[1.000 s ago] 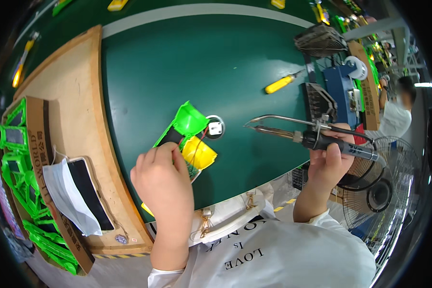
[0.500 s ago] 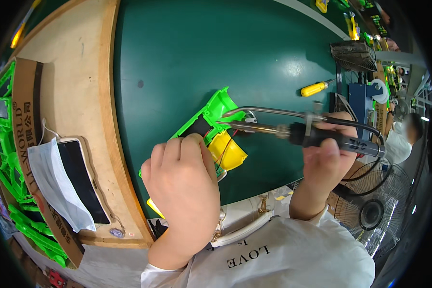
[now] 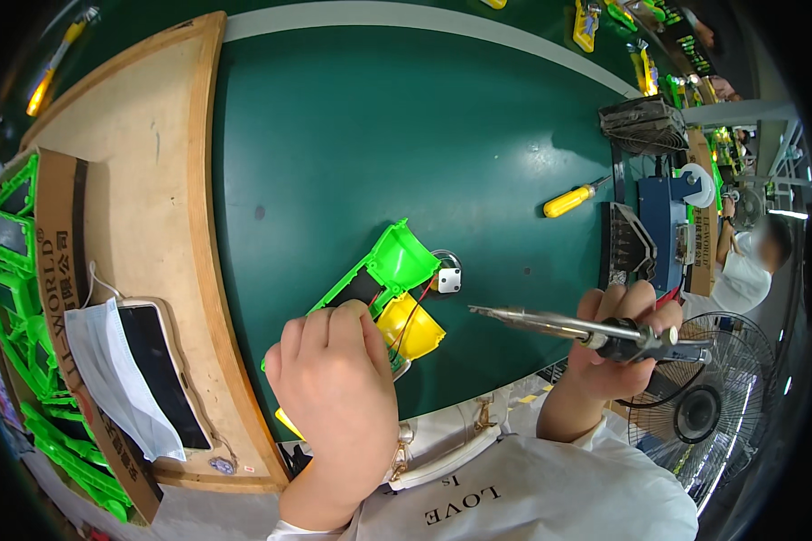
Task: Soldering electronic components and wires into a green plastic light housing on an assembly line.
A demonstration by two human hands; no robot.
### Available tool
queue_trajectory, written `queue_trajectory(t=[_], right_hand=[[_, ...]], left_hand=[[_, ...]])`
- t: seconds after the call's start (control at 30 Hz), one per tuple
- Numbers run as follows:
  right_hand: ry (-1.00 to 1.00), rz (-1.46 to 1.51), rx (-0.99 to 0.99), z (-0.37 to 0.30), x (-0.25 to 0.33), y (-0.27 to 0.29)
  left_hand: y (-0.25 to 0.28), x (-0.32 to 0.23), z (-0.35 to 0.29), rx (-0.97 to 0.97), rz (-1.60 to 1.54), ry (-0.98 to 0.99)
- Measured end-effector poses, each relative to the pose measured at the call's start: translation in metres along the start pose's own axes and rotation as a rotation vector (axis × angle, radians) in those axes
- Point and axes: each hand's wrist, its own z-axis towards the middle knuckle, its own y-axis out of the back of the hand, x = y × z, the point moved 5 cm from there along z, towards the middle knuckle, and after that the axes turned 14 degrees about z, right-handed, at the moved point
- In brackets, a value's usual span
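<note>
My left hand (image 3: pixel 338 379) is closed over the near end of a green plastic housing (image 3: pixel 401 257), which lies slanted on the table. Inside the housing sits a black part (image 3: pixel 355 288), partly covered by my fingers. A yellow plastic shell (image 3: pixel 417 335) rests against it, with thin red and dark wires across it. Beyond the shell is a small white block with holes (image 3: pixel 449 280). Gripped in my right hand (image 3: pixel 624 311) is a soldering iron (image 3: pixel 537 320) with a metal tube along it. Its tip points left, in the air, apart from the housing.
A yellow-handled screwdriver (image 3: pixel 568 201) lies at the right, near a blue soldering station (image 3: pixel 660 230) with a white spool. Behind them stands a dark fan-like box (image 3: pixel 642 124). On the left, a wooden board (image 3: pixel 140 207) carries a phone and face mask, beside a carton of green frames.
My right hand has drawn the soldering iron away from the housing, to the right and nearer me. The iron has turned. My left hand still holds the housing.
</note>
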Motion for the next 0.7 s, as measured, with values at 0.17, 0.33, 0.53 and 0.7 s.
queue_trajectory(t=[0.17,0.33,0.53,0.7], right_hand=[[-0.018,-0.001,0.047,0.002,0.005,-0.006],[0.016,-0.027,0.065,0.002,0.005,-0.003],[-0.003,-0.02,-0.03,-0.003,0.003,0.004],[-0.189,0.103,-0.451,-0.006,-0.002,0.02]], left_hand=[[0.001,-0.001,0.001,0.0,0.002,0.0],[0.002,0.001,0.0,0.006,0.009,0.011],[0.002,0.0,0.001,0.013,-0.012,0.004],[0.002,0.001,0.0,-0.011,0.003,0.013]])
